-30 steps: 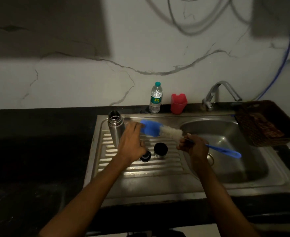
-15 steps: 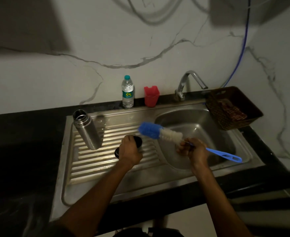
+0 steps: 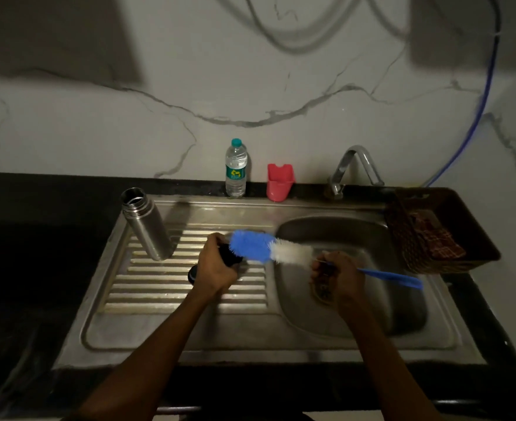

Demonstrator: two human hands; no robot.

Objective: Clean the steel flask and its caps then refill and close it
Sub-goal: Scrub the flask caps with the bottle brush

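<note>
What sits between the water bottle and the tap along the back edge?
In the head view, a red cup stands between the water bottle and the tap.

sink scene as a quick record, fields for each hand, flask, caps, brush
left hand: grips a black cap above the drainboard
right hand: grips the bottle brush by its handle
brush head: blue end at the held cap
steel flask: upright on the drainboard, open, untouched
second cap: dark, on the drainboard beside the left hand
tap: no water seen running
</note>
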